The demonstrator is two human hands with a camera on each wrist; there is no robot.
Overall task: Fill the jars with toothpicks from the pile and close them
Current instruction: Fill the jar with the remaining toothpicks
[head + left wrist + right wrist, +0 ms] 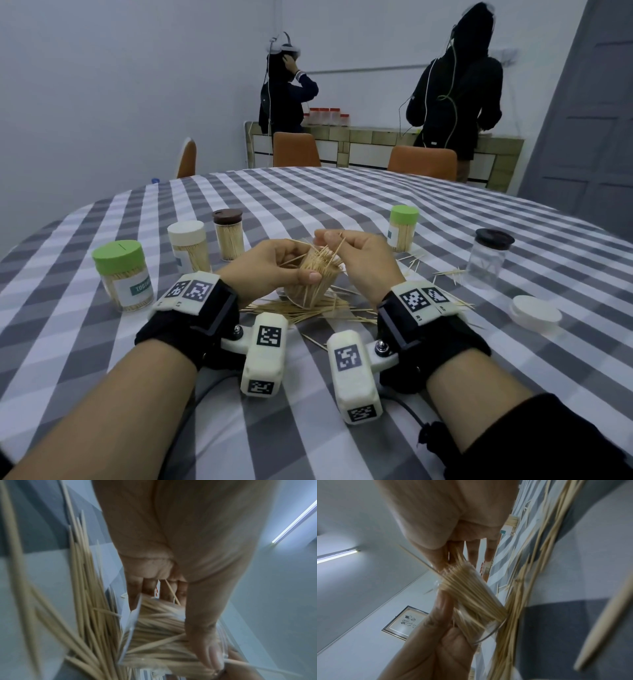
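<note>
The left hand [274, 265] gripped the tilted, crammed jar [310, 286] above the pile [308, 310] while the right hand [356, 255] pinched toothpicks [337, 248] at its mouth (splayed ends looked ready to spill).

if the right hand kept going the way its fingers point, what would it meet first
Most likely the toothpicks sticking out of the open jar that the left hand grips; the right hand pinches a few just above them. Depth is unclear.

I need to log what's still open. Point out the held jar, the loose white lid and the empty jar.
held jar [313, 286]: head view, on its clear wall below the thumb.
white lid [536, 312]: head view, on its flat top.
empty jar [484, 265]: head view, on its clear wall under the dark lid.
</note>
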